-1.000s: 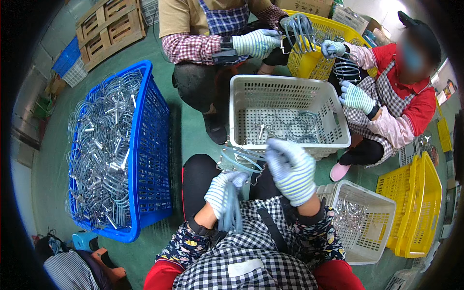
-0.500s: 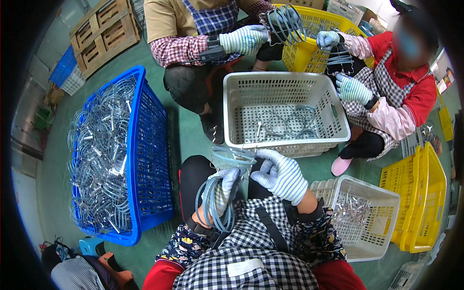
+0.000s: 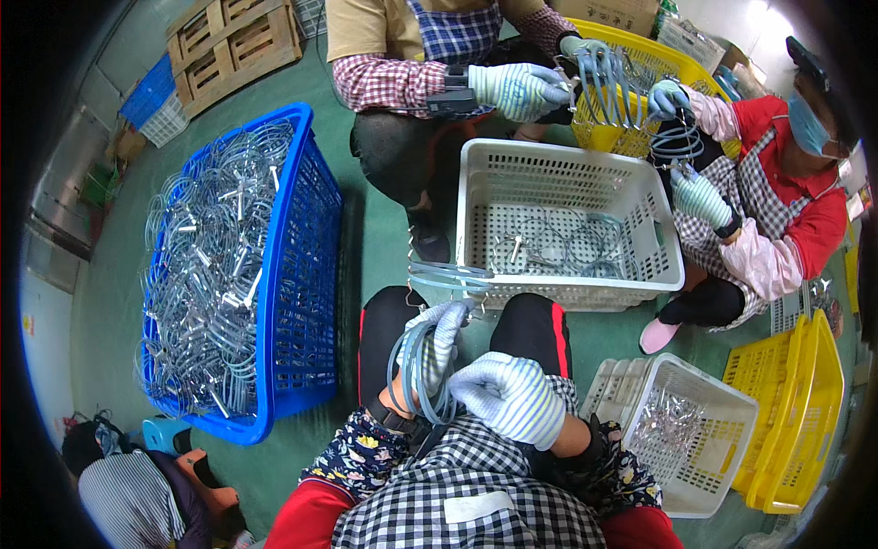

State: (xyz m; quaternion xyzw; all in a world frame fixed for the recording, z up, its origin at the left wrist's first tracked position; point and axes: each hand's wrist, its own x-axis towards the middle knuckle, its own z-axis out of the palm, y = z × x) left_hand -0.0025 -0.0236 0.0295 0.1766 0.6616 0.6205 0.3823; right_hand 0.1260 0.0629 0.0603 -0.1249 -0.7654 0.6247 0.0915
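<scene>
the left hand (image 3: 437, 340) looks clamped on a bunch of blue-grey wire loops (image 3: 419, 375) above the lap, while the right hand (image 3: 512, 400) curls just beside them, and i cannot tell whether it pinches one. a firm left hold and separating single strands gently should prevent tangles. the blue basket (image 3: 306, 302) is heaped with coiled wires (image 3: 215, 220) and silver fittings (image 3: 253, 287); the white basket ahead (image 3: 567, 282) holds a sparse layer of coils (image 3: 594, 245); the lower-right white basket (image 3: 732, 435) holds shiny metal parts (image 3: 672, 414).
</scene>
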